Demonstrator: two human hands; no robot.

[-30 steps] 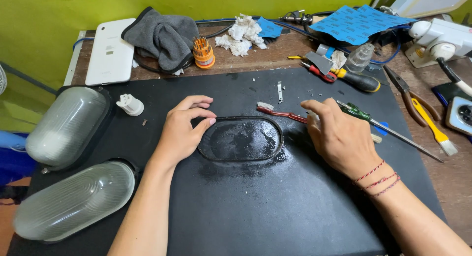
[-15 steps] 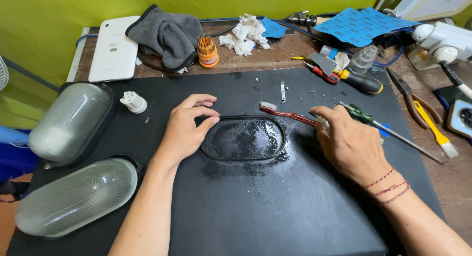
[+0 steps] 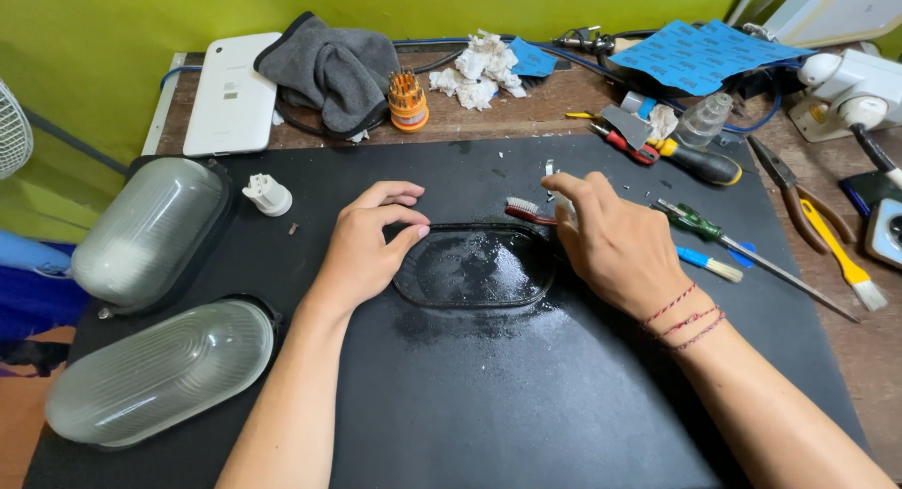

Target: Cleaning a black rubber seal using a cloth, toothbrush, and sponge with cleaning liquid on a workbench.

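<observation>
A black oval gasket ring [image 3: 474,303] lies on the black mat [image 3: 526,395], with grey dust inside it. My left hand [image 3: 366,245] rests on the ring's left rim, fingers curled, pressing it down. My right hand [image 3: 611,240] sits at the ring's right end and holds a red toothbrush [image 3: 526,212], whose bristled head points left over the ring's top edge.
Two frosted oval lamp covers [image 3: 150,231] [image 3: 164,372] lie at the left, with a white lamp socket [image 3: 268,194] nearby. Screwdrivers [image 3: 742,254], pliers [image 3: 799,198], a small brush [image 3: 709,263], blue sandpaper [image 3: 695,57], a grey cloth [image 3: 329,71], a white tablet [image 3: 230,94] and an orange bit holder [image 3: 407,99] crowd the back and right.
My right hand has slid the toothbrush left along the ring's upper right edge. My left hand has stayed on the ring's left rim.
</observation>
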